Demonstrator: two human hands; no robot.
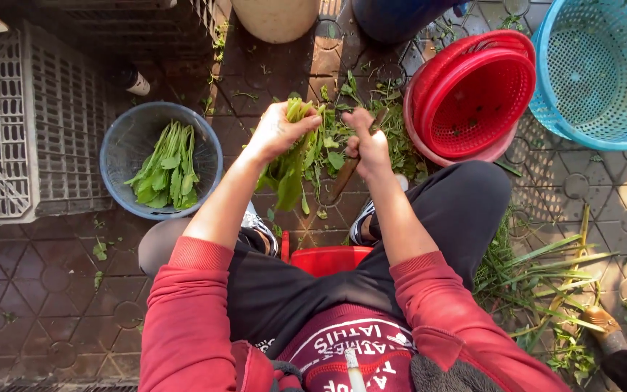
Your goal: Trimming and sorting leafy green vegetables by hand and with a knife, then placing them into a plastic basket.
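Note:
My left hand (pixel 279 131) grips a bunch of leafy green vegetables (pixel 289 168) by the stems, the leaves hanging down over the paved floor. My right hand (pixel 368 145) is closed around a knife (pixel 342 181), whose blade slants down and left beside the bunch. Both hands are out in front of my knees. Trimmed scraps of greens (pixel 393 138) lie on the ground just beyond the hands.
A blue-grey basin (pixel 121 149) with cleaned greens (pixel 167 168) stands at left, beside grey plastic crates (pixel 38 116). Stacked red colander baskets (pixel 473 98) and a blue basket (pixel 596 69) are at right. Cut stalks (pixel 546 279) lie by my right leg. A red stool (pixel 328 258) is under me.

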